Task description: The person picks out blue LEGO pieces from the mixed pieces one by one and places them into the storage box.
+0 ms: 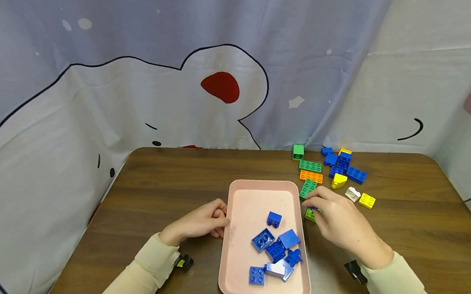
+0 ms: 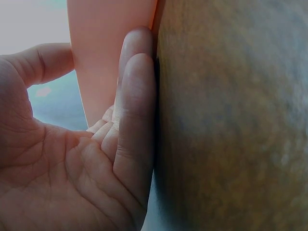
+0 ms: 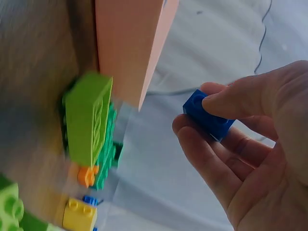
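A pink tray (image 1: 249, 203) lies on the wooden table, holding several blue bricks (image 1: 263, 239), among them a star-shaped piece (image 1: 293, 257). At the tray's left side, my left hand (image 1: 200, 220) grips the wall, thumb at the rim and fingers along the outside, as the left wrist view shows. My right hand (image 1: 343, 222) is just beyond the tray's right edge, above the table. Between its thumb and fingers it pinches a small blue brick (image 3: 206, 118), mostly hidden in the head view. Below that hand sits a lime green brick (image 3: 86, 122).
Right of the tray and behind it are loose bricks: green bricks (image 1: 310, 166), an orange brick (image 1: 311, 176), blue bricks (image 1: 356, 175), a yellow brick (image 1: 367, 200) and a white piece (image 1: 352, 194). A printed curtain (image 1: 160, 104) hangs behind the table (image 1: 166, 178).
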Available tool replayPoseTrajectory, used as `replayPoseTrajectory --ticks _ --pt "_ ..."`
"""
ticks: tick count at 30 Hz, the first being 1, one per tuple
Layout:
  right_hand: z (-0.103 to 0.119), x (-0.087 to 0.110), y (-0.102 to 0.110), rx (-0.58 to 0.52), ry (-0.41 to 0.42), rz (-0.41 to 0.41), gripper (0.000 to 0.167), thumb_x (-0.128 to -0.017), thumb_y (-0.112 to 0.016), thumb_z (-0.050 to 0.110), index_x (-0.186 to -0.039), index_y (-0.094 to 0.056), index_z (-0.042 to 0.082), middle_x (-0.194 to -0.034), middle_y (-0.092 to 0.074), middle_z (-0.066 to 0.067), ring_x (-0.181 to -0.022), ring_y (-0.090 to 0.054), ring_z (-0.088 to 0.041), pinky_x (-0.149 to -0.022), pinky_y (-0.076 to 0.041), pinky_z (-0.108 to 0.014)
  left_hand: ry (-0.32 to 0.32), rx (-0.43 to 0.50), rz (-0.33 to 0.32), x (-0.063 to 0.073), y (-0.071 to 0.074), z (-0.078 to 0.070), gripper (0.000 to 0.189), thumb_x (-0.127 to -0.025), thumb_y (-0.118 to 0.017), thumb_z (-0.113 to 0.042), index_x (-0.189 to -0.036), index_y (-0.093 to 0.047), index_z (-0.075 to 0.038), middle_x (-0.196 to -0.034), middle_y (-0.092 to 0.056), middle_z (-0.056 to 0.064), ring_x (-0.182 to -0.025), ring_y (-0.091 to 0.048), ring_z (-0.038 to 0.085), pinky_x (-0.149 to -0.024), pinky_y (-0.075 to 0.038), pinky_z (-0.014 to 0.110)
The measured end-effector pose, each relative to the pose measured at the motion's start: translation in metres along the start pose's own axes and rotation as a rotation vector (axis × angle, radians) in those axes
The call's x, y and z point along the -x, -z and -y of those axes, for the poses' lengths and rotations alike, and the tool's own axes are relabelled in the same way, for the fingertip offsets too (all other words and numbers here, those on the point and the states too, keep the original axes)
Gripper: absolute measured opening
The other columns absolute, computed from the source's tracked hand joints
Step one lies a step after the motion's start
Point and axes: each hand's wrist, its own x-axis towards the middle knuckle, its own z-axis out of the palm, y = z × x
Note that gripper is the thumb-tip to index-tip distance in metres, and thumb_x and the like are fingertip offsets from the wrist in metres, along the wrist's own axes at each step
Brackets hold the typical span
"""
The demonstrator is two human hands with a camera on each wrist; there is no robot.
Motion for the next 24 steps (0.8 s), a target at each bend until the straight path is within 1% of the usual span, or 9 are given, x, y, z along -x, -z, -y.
replayPoseTrajectory --ticks 3,7,11,16,19,24 --pt "0.008 0.001 -0.006 -0.017 0.023 0.023 0.025 -0.08 -0.074 -0.01 -0.099 -0.079 0.006 -0.106 -0.071 -0.002 -0.09 -0.073 -0.017 -0.075 -0.063 -0.034 0.001 0.002 0.004 0.0 0.0 0.0 0.027 -0.1 -0.061 -0.016 -0.117 -0.05 0.001 -0.083 -0.067 0.008 -0.073 -0.071 0.017 -0.068 -0.061 0.031" --pt "0.018 0.002 -0.014 -0.035 0.055 0.047 0.021 -0.084 -0.076 -0.006 -0.099 -0.079 0.008 -0.106 -0.07 -0.002 -0.092 -0.073 -0.015 -0.078 -0.063 -0.034 -0.001 0.001 0.005 0.001 0.0 -0.001 0.028 -0.1 -0.062 -0.017 -0.118 -0.049 0.001 -0.084 -0.067 0.01 -0.073 -0.071 0.018 -0.069 -0.061 0.031" --pt "0.026 0.003 -0.021 -0.054 0.091 0.074 0.018 -0.086 -0.078 -0.002 -0.1 -0.079 0.009 -0.106 -0.069 0.0 -0.092 -0.071 -0.013 -0.08 -0.063 -0.033 -0.001 -0.001 0.004 0.001 0.001 -0.001 0.029 -0.1 -0.062 -0.017 -0.119 -0.049 0.002 -0.084 -0.067 0.009 -0.074 -0.071 0.018 -0.069 -0.061 0.032" --pt "0.036 0.005 -0.025 -0.099 0.116 0.115 0.021 -0.088 -0.074 -0.004 -0.103 -0.078 0.01 -0.108 -0.067 0.002 -0.094 -0.07 -0.01 -0.081 -0.063 -0.031 0.001 -0.006 0.007 0.001 0.002 0.0 0.032 -0.1 -0.063 -0.019 -0.12 -0.049 0.002 -0.084 -0.067 0.007 -0.075 -0.072 0.018 -0.069 -0.061 0.032" --pt "0.04 0.006 -0.026 -0.12 0.14 0.116 0.022 -0.087 -0.075 -0.004 -0.103 -0.077 0.011 -0.109 -0.066 0.003 -0.096 -0.07 -0.009 -0.082 -0.063 -0.03 0.002 -0.011 0.008 0.001 0.002 -0.001 0.032 -0.1 -0.063 -0.019 -0.12 -0.049 0.002 -0.084 -0.067 0.007 -0.075 -0.072 0.018 -0.07 -0.061 0.032" --pt "0.045 0.007 -0.028 -0.126 0.199 0.107 0.026 -0.084 -0.079 -0.005 -0.105 -0.077 0.011 -0.11 -0.067 0.001 -0.097 -0.07 -0.011 -0.082 -0.063 -0.03 0.002 -0.008 0.009 0.001 0.002 -0.001 0.031 -0.1 -0.063 -0.018 -0.119 -0.049 0.002 -0.085 -0.067 0.008 -0.075 -0.072 0.019 -0.07 -0.061 0.032"
